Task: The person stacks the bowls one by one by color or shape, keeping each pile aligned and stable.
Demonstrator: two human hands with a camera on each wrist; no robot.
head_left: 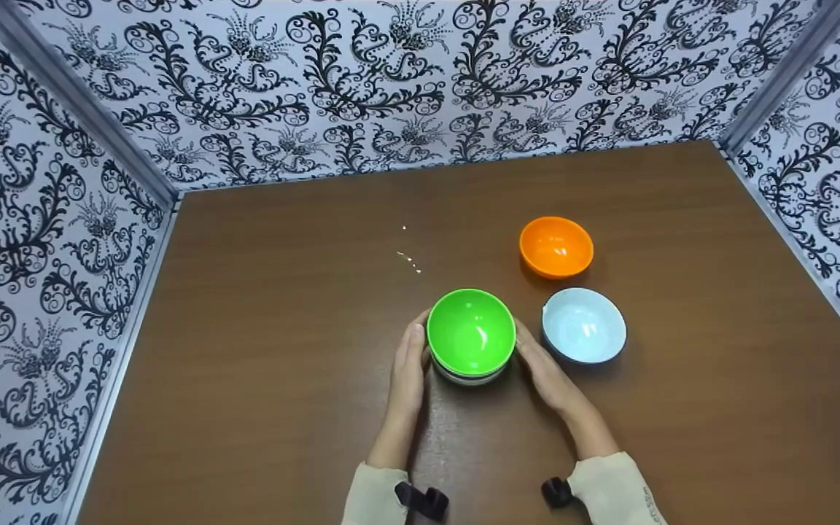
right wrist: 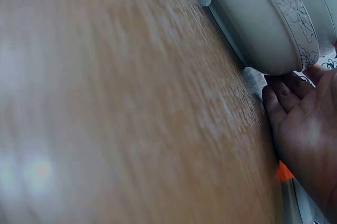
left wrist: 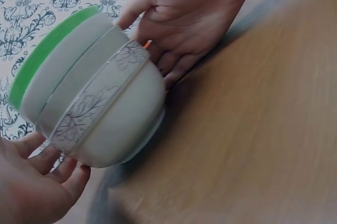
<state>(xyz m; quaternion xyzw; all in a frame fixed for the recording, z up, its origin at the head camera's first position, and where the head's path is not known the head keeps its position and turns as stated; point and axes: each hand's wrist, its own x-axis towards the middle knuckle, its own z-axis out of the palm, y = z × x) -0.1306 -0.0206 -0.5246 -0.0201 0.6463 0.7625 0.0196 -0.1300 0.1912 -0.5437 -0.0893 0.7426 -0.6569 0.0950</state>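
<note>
A stack of bowls stands upright between my two hands in the head view. Its top one is a bright green bowl point(head_left: 471, 332). Beneath it, pale bowls are nested, the lowest being a white bowl point(left wrist: 124, 121) with a grey leaf-pattern band. My left hand point(head_left: 408, 372) holds the stack's left side, fingertips against the patterned band. On the opposite side my right hand point(head_left: 547, 372) holds it, thumb near the upper bowls and fingers low on the wall. The stack's foot is at the tabletop; whether it touches, I cannot tell.
A light blue bowl point(head_left: 584, 326) stands just right of my right hand. Behind it is an orange bowl point(head_left: 556, 248). The brown wooden table point(head_left: 281, 328) has small bright specks near its middle. Patterned panels point(head_left: 405, 80) border its back and sides.
</note>
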